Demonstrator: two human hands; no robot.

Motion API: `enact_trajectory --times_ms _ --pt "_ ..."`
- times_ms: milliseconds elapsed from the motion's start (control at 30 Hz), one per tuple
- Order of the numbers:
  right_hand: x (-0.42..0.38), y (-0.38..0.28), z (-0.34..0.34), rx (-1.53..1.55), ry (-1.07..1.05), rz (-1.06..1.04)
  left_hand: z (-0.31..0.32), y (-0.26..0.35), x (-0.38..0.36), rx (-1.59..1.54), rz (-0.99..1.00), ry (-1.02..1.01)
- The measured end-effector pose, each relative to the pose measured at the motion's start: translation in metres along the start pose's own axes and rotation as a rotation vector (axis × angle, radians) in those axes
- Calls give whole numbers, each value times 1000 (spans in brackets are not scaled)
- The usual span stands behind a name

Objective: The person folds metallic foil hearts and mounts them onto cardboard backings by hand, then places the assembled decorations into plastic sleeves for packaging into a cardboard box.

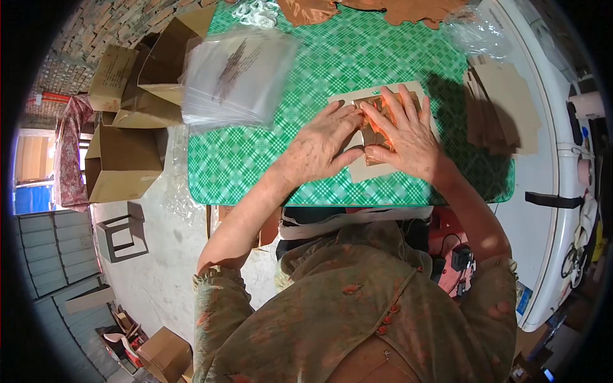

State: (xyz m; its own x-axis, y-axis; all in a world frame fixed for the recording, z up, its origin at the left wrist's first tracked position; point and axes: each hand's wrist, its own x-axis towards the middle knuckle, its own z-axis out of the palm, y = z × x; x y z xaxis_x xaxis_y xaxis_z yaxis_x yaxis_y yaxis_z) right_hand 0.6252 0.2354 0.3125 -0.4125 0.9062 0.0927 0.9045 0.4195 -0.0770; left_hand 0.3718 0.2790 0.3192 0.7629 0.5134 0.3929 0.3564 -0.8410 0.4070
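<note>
Both hands rest on a shiny orange-brown item point(372, 135), which lies on a beige card point(362, 171) on the green checked tablecloth point(332, 57). My left hand point(324, 142) is at the item's left side, palm down, with its fingertips on the upper left part and the thumb apart below. My right hand point(408, 137) lies over the right part, its fingers spread and its thumb on the lower part. Neither hand grips anything that shows. Much of the item is hidden under the fingers.
A stack of clear plastic bags point(239, 80) lies at the table's left, and beige cards point(504, 108) at the right. Brown shiny fabric point(408, 11), a white bundle point(255, 13) and clear plastic point(476, 32) lie along the far edge. Cardboard boxes point(128, 159) stand left of the table.
</note>
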Motion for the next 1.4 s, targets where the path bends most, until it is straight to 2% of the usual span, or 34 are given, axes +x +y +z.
enact_trajectory --times_ms 367,567,933,1033,1133,1233,1400 --pt "-2 -3 -9 13 -6 -10 5 -4 -1 57 24 22" --pt "-20 -34 -20 70 91 -138 5 -1 0 73 12 41" --pt "-37 -51 -12 174 -25 -115 4 -1 2 69 -2 39" --pt "-37 -52 -12 158 -21 -116 4 -1 6 58 9 67" --pt "-37 -53 -13 162 -13 -112 6 -1 14 20 26 176" --pt "-37 -54 -13 177 -6 -103 10 6 20 -17 -135 222" --pt "-37 -53 -11 201 -22 -103 12 20 30 34 -291 230"
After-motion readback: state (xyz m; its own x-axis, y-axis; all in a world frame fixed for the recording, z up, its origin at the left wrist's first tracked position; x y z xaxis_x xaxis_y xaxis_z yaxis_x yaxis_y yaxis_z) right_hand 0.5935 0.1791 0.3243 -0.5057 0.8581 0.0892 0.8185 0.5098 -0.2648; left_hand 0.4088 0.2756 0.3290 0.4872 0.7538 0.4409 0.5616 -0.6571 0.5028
